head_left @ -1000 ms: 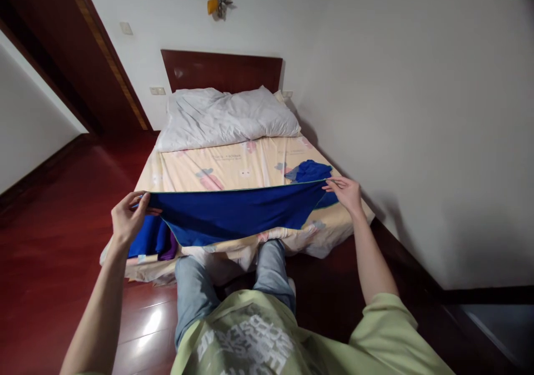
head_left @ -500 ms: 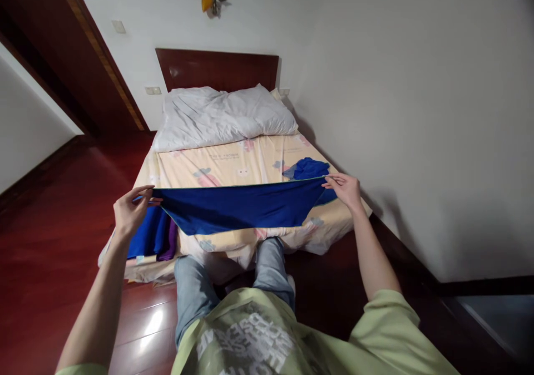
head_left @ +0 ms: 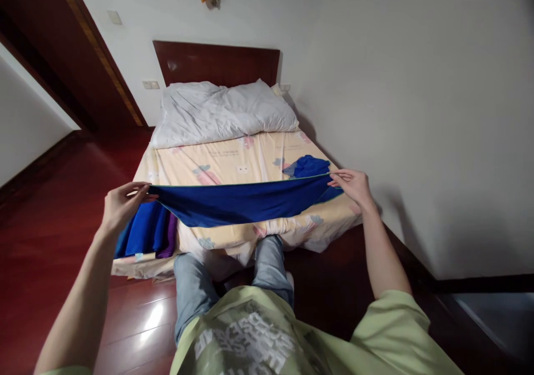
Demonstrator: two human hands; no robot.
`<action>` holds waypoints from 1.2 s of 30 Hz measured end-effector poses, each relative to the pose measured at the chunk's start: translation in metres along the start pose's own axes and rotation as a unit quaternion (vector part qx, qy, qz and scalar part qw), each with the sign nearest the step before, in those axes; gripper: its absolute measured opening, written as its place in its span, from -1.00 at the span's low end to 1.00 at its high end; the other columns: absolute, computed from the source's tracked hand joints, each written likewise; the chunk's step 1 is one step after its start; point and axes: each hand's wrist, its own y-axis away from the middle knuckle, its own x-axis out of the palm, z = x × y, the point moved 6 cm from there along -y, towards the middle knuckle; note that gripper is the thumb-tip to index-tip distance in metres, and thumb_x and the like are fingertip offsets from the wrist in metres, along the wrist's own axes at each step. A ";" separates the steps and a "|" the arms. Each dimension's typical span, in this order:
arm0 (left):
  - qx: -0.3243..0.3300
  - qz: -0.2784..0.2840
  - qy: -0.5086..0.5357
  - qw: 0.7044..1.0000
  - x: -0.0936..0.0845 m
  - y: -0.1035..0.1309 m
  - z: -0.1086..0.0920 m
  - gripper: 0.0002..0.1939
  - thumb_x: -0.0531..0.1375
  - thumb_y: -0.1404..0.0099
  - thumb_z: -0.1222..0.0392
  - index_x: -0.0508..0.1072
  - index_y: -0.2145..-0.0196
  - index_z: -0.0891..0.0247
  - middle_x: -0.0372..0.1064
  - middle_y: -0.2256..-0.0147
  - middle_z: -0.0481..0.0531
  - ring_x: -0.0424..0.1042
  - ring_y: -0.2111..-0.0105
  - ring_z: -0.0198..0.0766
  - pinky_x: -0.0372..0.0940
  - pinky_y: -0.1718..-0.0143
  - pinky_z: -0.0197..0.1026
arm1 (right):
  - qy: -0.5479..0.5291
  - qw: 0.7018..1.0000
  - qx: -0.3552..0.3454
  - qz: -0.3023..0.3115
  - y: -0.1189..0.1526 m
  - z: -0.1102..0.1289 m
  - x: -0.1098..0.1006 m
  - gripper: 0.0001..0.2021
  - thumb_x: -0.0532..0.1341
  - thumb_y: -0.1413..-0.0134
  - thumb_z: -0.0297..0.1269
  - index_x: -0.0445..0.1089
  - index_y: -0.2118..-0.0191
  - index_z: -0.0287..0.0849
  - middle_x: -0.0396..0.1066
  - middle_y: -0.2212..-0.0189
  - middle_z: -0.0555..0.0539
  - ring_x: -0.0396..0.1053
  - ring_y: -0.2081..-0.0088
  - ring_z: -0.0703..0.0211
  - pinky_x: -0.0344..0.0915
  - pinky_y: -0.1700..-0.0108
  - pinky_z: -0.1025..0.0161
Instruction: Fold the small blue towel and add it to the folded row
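At the foot of the bed, the left hand point(head_left: 120, 203) and the right hand point(head_left: 354, 187) each pinch 1 top corner of a blue cloth point(head_left: 244, 202), fingers closed on the hem, holding it stretched and sagging above the patterned sheet point(head_left: 233, 161). This looks like the spreading step of a fold; the next move likely calls for bringing both corners together evenly, or laying the cloth flat. A folded blue and purple stack point(head_left: 146, 235) lies beneath the left hand. Farther off, a crumpled blue garment point(head_left: 306, 165) rests near the right hand, then the white pillows point(head_left: 225, 110) against the headboard point(head_left: 214, 62).
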 end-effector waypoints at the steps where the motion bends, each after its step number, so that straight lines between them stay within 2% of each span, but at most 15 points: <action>1: -0.021 0.019 0.001 1.000 -0.001 -0.006 0.002 -0.47 0.34 -0.20 -0.12 0.55 0.10 0.44 0.60 0.35 0.14 0.63 0.35 -0.08 0.56 0.25 -0.10 | 0.003 1.000 0.003 0.003 -0.004 -0.001 -0.001 -0.44 0.52 0.22 0.15 0.56 0.27 -0.29 0.57 0.49 -0.18 0.60 0.48 0.03 0.59 0.43 0.25; 3: -0.057 0.057 0.004 0.997 -0.002 -0.020 0.005 -0.59 0.37 -0.19 0.05 0.56 0.12 0.43 0.61 0.33 0.11 0.62 0.37 -0.16 0.54 0.27 -0.19 | 0.011 1.000 0.009 0.011 -0.014 -0.003 -0.001 -0.44 0.54 0.24 0.13 0.57 0.28 -0.30 0.57 0.49 -0.18 0.59 0.49 0.03 0.58 0.46 0.27; 7: -0.050 0.079 -0.046 0.995 0.005 -0.055 -0.002 -0.76 0.30 -0.26 0.23 0.57 0.18 0.46 0.59 0.39 0.03 0.59 0.44 -0.29 0.47 0.34 -0.32 | 0.005 0.999 0.017 0.040 -0.045 -0.015 0.014 -0.49 0.57 0.26 0.06 0.57 0.31 -0.29 0.56 0.52 -0.17 0.59 0.49 0.05 0.58 0.45 0.29; 10: -0.050 0.052 -0.082 0.994 0.020 -0.078 -0.007 -0.85 0.26 -0.29 0.30 0.59 0.22 0.42 0.59 0.41 -0.03 0.56 0.48 -0.36 0.47 0.25 -0.31 | -0.007 0.999 0.032 0.044 -0.076 -0.027 0.037 -0.55 0.59 0.26 -0.02 0.54 0.36 -0.28 0.55 0.55 -0.13 0.58 0.52 0.09 0.57 0.46 0.30; 13: -0.063 0.013 -0.092 0.994 0.037 -0.102 -0.008 -0.89 0.25 -0.26 0.36 0.60 0.28 0.39 0.59 0.37 -0.02 0.57 0.47 -0.34 0.48 0.20 -0.28 | -0.007 0.998 0.045 0.031 -0.108 -0.034 0.063 -0.60 0.57 0.21 -0.08 0.51 0.39 -0.27 0.52 0.58 -0.08 0.56 0.53 0.14 0.57 0.41 0.29; 15: -0.055 -0.013 -0.066 0.996 0.044 -0.119 -0.009 -0.87 0.24 -0.25 0.36 0.60 0.28 0.41 0.60 0.35 0.03 0.59 0.42 -0.30 0.49 0.21 -0.26 | 0.003 1.000 0.026 0.013 -0.125 -0.028 0.076 -0.63 0.54 0.15 -0.08 0.50 0.38 -0.27 0.52 0.57 -0.06 0.57 0.49 0.14 0.59 0.34 0.26; 17: -0.023 -0.048 -0.041 0.998 0.041 -0.136 -0.014 -0.84 0.24 -0.26 0.30 0.59 0.25 0.43 0.59 0.34 0.06 0.59 0.36 -0.29 0.50 0.20 -0.23 | 0.015 1.000 -0.019 -0.012 -0.136 -0.017 0.083 -0.64 0.51 0.09 -0.07 0.52 0.33 -0.27 0.55 0.52 -0.07 0.60 0.42 0.12 0.60 0.24 0.22; 19: 0.031 -0.085 -0.027 0.996 0.031 -0.145 -0.022 -0.76 0.23 -0.30 0.18 0.58 0.20 0.43 0.59 0.31 0.06 0.58 0.31 -0.33 0.50 0.15 -0.19 | 0.020 0.996 -0.072 -0.049 -0.139 -0.003 0.081 -0.64 0.46 0.02 -0.04 0.54 0.27 -0.26 0.58 0.44 -0.10 0.62 0.34 0.09 0.59 0.16 0.19; 21: 0.093 -0.116 -0.008 0.989 0.018 -0.144 -0.030 -0.68 0.23 -0.33 0.06 0.57 0.15 0.40 0.59 0.24 0.07 0.57 0.26 -0.34 0.50 0.08 -0.14 | 0.015 0.990 -0.110 -0.086 -0.135 0.006 0.076 -0.63 0.41 -0.05 0.01 0.55 0.24 -0.24 0.61 0.36 -0.12 0.63 0.28 0.06 0.59 0.10 0.14; 24: 0.148 -0.162 0.023 0.975 0.000 -0.118 -0.029 -0.65 0.25 -0.35 -0.04 0.58 0.10 0.29 0.59 0.15 0.07 0.57 0.18 -0.28 0.50 0.00 -0.08 | -0.004 0.982 -0.129 -0.136 -0.115 0.003 0.068 -0.58 0.36 -0.10 0.09 0.55 0.22 -0.24 0.62 0.28 -0.17 0.62 0.24 0.02 0.59 0.06 0.08; 27: 0.129 -0.186 0.008 0.974 -0.001 -0.068 -0.003 -0.63 0.22 -0.37 -0.07 0.57 0.07 0.25 0.58 0.12 0.03 0.56 0.14 -0.26 0.48 -0.03 -0.10 | -0.026 0.979 -0.105 -0.174 -0.081 -0.027 0.068 -0.51 0.39 -0.03 0.14 0.54 0.21 -0.27 0.62 0.25 -0.23 0.62 0.21 -0.02 0.58 0.04 0.03; 29: 0.085 -0.188 -0.013 0.978 0.011 -0.028 0.031 -0.58 0.21 -0.35 -0.11 0.59 0.08 0.30 0.58 0.15 0.03 0.55 0.16 -0.26 0.46 0.01 -0.15 | -0.052 0.979 -0.064 -0.186 -0.051 -0.063 0.075 -0.47 0.43 0.07 0.13 0.53 0.19 -0.29 0.61 0.23 -0.27 0.61 0.18 -0.05 0.57 0.03 -0.01; 31: 0.027 -0.181 -0.017 0.983 0.031 0.011 0.073 -0.55 0.18 -0.36 -0.13 0.61 0.11 0.32 0.60 0.17 0.06 0.56 0.16 -0.21 0.46 0.04 -0.16 | -0.081 0.980 -0.006 -0.180 -0.017 -0.107 0.088 -0.44 0.46 0.16 0.10 0.53 0.17 -0.30 0.61 0.20 -0.29 0.61 0.14 -0.08 0.55 -0.01 -0.05; 34: -0.104 -0.160 -0.048 0.980 0.067 0.061 0.141 -0.57 0.23 -0.26 -0.12 0.65 0.18 0.30 0.62 0.21 0.09 0.59 0.17 -0.08 0.45 0.03 -0.10 | -0.101 0.978 0.088 -0.157 0.032 -0.173 0.114 -0.47 0.46 0.20 -0.01 0.52 0.14 -0.30 0.61 0.15 -0.31 0.58 0.08 -0.09 0.46 -0.13 -0.08; 36: -0.189 -0.126 -0.083 0.970 0.088 0.086 0.181 -0.64 0.24 -0.22 -0.03 0.66 0.19 0.27 0.63 0.21 0.10 0.59 0.12 -0.01 0.43 -0.01 -0.05 | -0.081 0.972 0.153 -0.161 0.062 -0.210 0.128 -0.58 0.43 0.20 -0.10 0.52 0.21 -0.28 0.61 0.16 -0.31 0.56 0.06 -0.09 0.43 -0.16 -0.04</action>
